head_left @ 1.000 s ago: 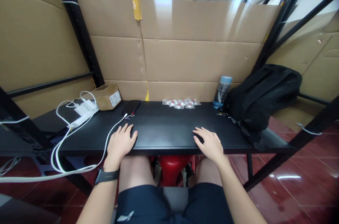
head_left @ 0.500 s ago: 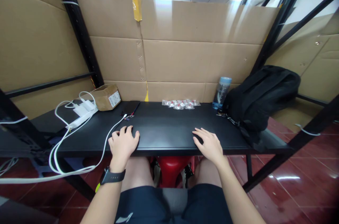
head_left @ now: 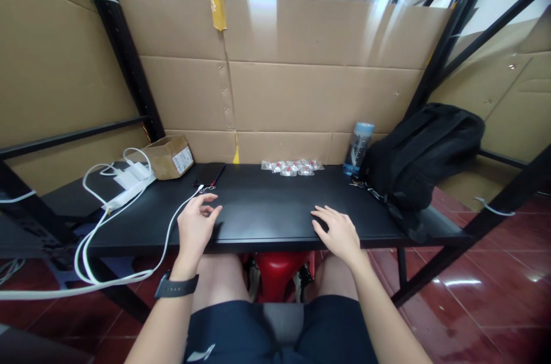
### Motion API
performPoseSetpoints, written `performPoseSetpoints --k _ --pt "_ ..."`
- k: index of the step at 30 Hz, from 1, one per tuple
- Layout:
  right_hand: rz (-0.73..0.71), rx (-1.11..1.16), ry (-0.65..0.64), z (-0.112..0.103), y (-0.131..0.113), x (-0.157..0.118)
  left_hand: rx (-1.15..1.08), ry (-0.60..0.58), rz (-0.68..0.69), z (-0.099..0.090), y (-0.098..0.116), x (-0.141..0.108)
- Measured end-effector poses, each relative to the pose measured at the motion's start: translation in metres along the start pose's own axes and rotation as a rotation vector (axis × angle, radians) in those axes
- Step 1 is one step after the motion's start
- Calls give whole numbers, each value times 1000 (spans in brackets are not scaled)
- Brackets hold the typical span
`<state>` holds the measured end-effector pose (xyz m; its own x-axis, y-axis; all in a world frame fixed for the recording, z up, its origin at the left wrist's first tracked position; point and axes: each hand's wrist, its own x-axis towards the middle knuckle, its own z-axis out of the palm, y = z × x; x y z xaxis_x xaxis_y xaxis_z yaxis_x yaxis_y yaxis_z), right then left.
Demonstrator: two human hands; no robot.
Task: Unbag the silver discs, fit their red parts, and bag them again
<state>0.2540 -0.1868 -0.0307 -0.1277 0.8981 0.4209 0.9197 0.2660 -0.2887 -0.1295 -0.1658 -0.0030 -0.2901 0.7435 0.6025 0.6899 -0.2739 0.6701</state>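
Note:
My left hand (head_left: pixel 198 221) is raised a little over the front left of the black table (head_left: pixel 267 209), its fingers bent and apart with nothing between them. Just beyond it lie a dark phone (head_left: pixel 210 173) and the tip of a white charging cable (head_left: pixel 172 220). On the table's front right, my right hand (head_left: pixel 338 232) rests palm down, fingers spread and holding nothing. Several small clear plastic packets (head_left: pixel 293 167) with red bits inside lie in a group at the back middle, beyond both hands.
A white power strip (head_left: pixel 129 189) with cables and an open cardboard box (head_left: pixel 170 157) stand at the left. At the right are a water bottle (head_left: pixel 359 148) and a black backpack (head_left: pixel 426 157). A cardboard wall (head_left: pixel 301 88) closes off the back; black metal posts flank the table.
My left hand has lifted from the table and turned onto its side, its fingers curling inward. My right hand has stayed in place. The view has shifted slightly.

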Motion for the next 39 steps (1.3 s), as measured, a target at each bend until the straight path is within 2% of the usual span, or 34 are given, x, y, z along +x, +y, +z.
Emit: performPoseSetpoints --k 3,5,9,11,13,16,19,22,24,25,26,27,28,30,31,32,33,34,35,36,39 --pt "-3 2 5 0 -1 0 -158 66 -72 -3 6 1" --pt "-5 3 8 0 -1 -1 -345 103 -90 -12 11 5" --pt "-3 -1 7 0 -1 0 -998 251 -109 -51 19 12" --pt "1 -1 5 -1 -1 0 -1075 290 -105 -70 23 13" --pt "3 2 3 -1 -2 0 -1189 270 -150 -80 30 11" --pt "4 4 3 -1 -2 0 -1187 162 -167 -71 42 7" --pt "5 11 -3 0 -1 0 -1014 42 -179 -44 48 6" --pt "14 54 2 0 1 1 -840 99 -287 -17 48 4" --pt "32 145 20 -3 -1 1 -871 91 -342 -4 54 -5" --pt "38 236 33 -6 -6 1 -937 46 -319 1 60 -12" --pt "39 358 42 -10 -13 -1 -1031 -55 -250 6 69 -23" --pt "27 516 41 -15 -23 -3 -1088 -267 -172 9 80 -35" --pt "11 711 29 -20 -36 -7 -1084 -540 -72 12 91 -50" --pt "-51 1039 -88 -32 -69 -19 -860 -1137 207 17 112 -81" --pt "-111 1149 -167 -38 -86 -27 -677 -1382 374 18 120 -96" --pt "-213 1203 -276 -43 -103 -35 -464 -1487 511 19 125 -110" --pt "-335 1207 -376 -47 -118 -44 -231 -1359 503 18 127 -122" --pt "-406 1194 -462 -50 -131 -51 -143 -1298 476 16 127 -131" --pt "-439 1202 -487 -51 -142 -58 -68 -1235 451 13 125 -137" --pt "-434 1202 -484 -51 -150 -64 23 -1139 411 9 121 -142" --pt "-388 1232 -460 -39 -164 -76 219 -954 332 -3 108 -148"
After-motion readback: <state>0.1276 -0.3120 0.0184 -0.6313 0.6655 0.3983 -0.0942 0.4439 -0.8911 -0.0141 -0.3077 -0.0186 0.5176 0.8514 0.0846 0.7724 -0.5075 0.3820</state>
